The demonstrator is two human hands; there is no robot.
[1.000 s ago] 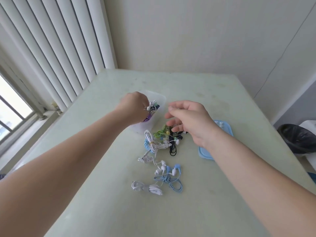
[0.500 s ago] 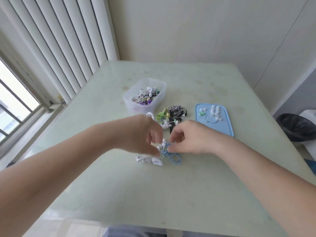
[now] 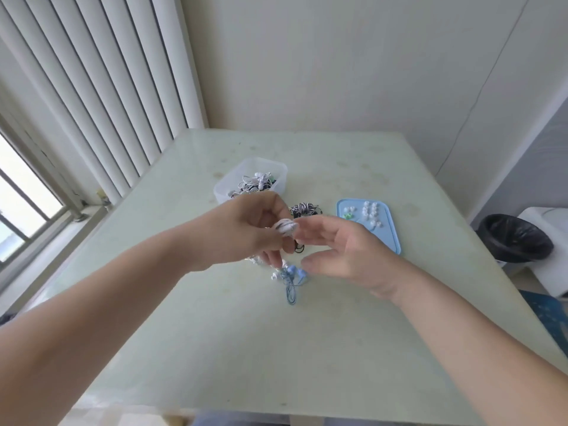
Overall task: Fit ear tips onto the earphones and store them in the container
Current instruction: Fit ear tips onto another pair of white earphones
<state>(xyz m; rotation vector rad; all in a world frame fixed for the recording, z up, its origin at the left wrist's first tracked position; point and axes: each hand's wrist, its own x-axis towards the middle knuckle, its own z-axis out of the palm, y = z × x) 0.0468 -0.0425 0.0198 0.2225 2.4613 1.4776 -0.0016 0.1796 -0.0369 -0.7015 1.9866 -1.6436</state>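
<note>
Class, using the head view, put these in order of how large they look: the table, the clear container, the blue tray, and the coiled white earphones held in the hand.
1. table
2. clear container and blue tray: about alike, so not ranked
3. white earphones, smallest

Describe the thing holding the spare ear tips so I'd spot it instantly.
On the pale green table, look beyond the right hand for a flat light-blue plastic tray. Unlike the clear plastic tub of earphones to its left, it is shallow and dotted with small white tips.

Pale green table [image 3: 307, 348] against cream walls [image 3: 338, 63], vertical blinds [image 3: 92, 87] left, daylit window [image 3: 21, 198].
</note>
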